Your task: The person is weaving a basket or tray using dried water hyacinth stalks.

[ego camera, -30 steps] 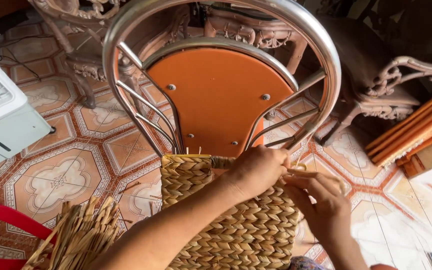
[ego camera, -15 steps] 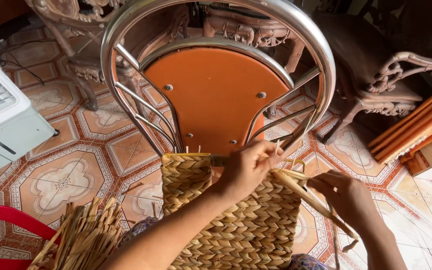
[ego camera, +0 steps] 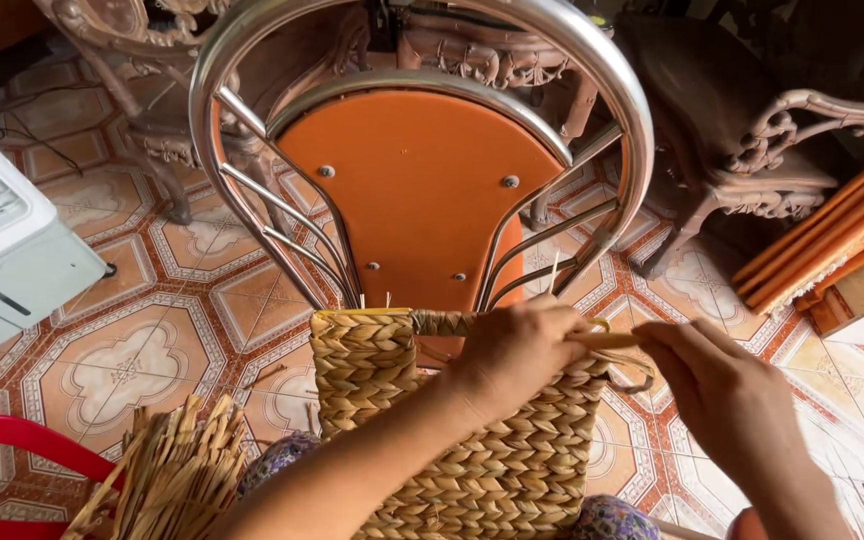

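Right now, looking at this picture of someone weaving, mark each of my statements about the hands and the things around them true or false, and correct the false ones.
1. The left hand rests on the top edge of the woven panel. True.
2. The right hand pinches a flat straw strand. True.
3. The chair behind the weave has a blue seat. False: it is orange, in a metal frame.
4. The bundle of loose straw lies at lower right. False: it is at lower left.
5. The floor is patterned tile. True.
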